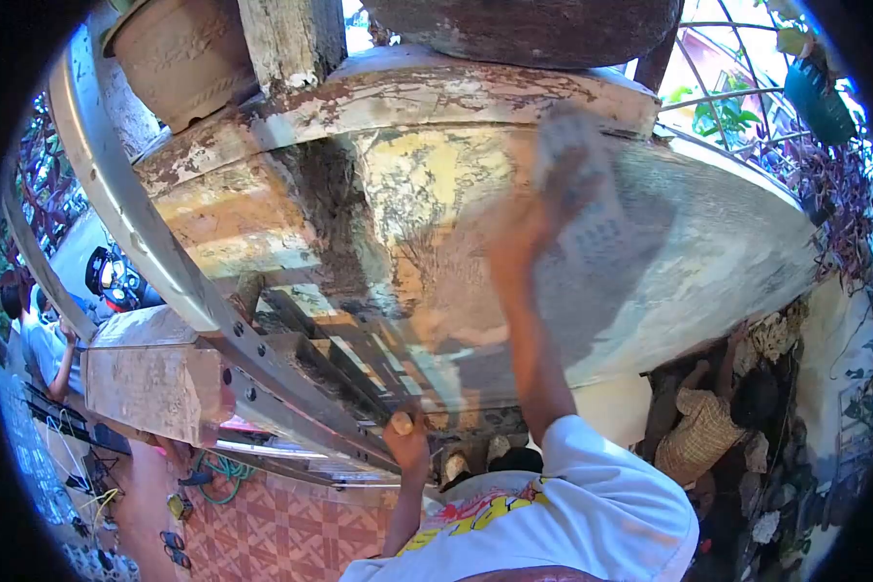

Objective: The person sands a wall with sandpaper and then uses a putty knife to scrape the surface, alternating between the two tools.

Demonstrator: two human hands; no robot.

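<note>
My right hand (526, 221) is raised against the weathered wall (436, 184) and blurred by motion. It holds a pale grey sheet of sandpaper (597, 218) with rows of printed marks on its back, pressed flat or nearly flat to the painted surface. Flaking yellow, white and dark patches cover the wall's left part; the right part looks smoother and greyish. Lower down, my left hand (406, 448) is closed around a tool with a rounded wooden handle end (402, 423). The rest of that tool is hidden.
A metal ladder (155, 228) curves along the left, beside a concrete block (155, 388). A flowerpot (179, 58) stands on the ledge (436, 92). One person (44, 335) is at far left, another (708, 427) at lower right. Sandals (175, 548) and a green hose (228, 475) lie below.
</note>
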